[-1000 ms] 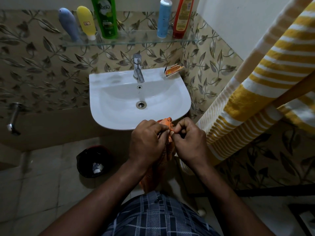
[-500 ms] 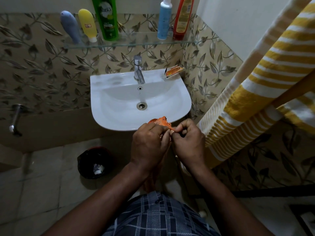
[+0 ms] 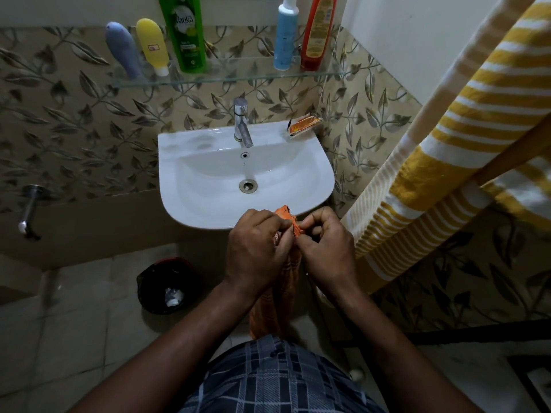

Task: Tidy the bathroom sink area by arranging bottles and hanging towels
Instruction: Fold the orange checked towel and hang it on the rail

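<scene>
Orange towel [image 3: 287, 281], pinched at its top by left hand [image 3: 256, 251] and right hand [image 3: 326, 248], isn't hung yet; bottles [image 3: 185, 34] stand on the far shelf [image 3: 238, 77], striped towel [image 3: 447, 162] hangs right.

Glass shelf [image 3: 238, 77] w/ 5 bottles [image 3: 185, 34], sink [image 3: 208, 204] w/ orange packet [image 3: 302, 128]

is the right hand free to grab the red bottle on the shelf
Probably not yet: the right hand pinches the orange cloth. Nothing stands between it and the red bottle, though.
</scene>
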